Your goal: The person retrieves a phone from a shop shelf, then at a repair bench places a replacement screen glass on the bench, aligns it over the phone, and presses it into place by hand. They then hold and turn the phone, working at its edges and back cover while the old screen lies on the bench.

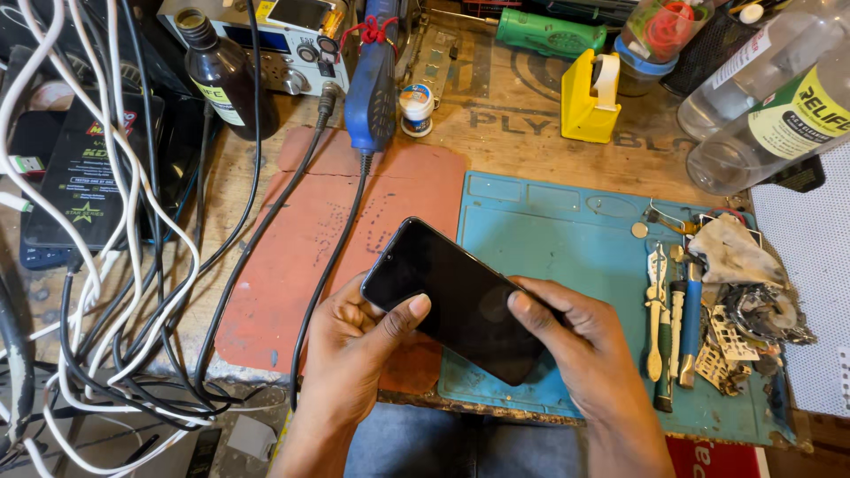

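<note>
A flat black rectangular smartphone (452, 299) with a dark glass face is held above the near edge of the wooden bench (513, 115), over the seam where the worn red-brown rubber mat (292, 265) meets the blue silicone work mat (567, 248). Its long axis runs on a slant, from the upper left corner down to the lower right. The left hand (354, 354) cradles the upper left part from beneath, its grip pinching the phone with the thumb pressed on the glass. The right hand (584, 345) closes its grip on the lower right end, thumb on the screen's edge and fingers under. Both hands touch the phone, one at each end. Right of them, a row of small metal hand tools (673, 319) lies on the blue mat, well apart from the phone.
</note>
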